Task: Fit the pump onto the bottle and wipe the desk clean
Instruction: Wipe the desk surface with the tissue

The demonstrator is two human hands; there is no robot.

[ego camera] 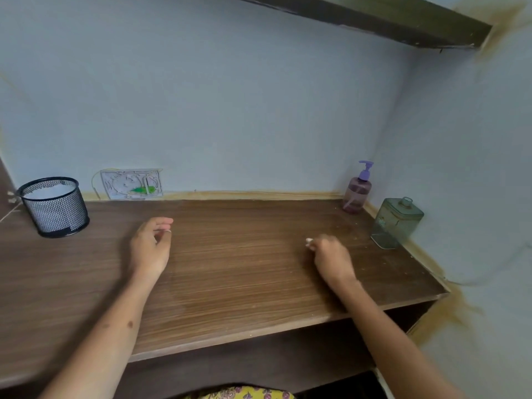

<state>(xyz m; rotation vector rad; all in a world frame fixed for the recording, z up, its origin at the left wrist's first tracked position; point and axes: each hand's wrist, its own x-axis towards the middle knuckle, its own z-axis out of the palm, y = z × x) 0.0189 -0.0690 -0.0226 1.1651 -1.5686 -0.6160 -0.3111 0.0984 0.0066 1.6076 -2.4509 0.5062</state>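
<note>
Both forearms reach over the brown wooden counter. Right hand fingers pinch a small white wad, soft and light; beyond them stands the purple pump bottle. Left hand fingers curl loosely, empty.

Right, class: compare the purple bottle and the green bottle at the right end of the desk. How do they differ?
The purple bottle is rounded; the green bottle is squarish. The purple bottle carries a purple pump; the green bottle has a bare open neck with no pump. The purple bottle stands in the far corner, while the green bottle stands nearer, by the side wall. Both are see-through, upright and on the desk.
</note>
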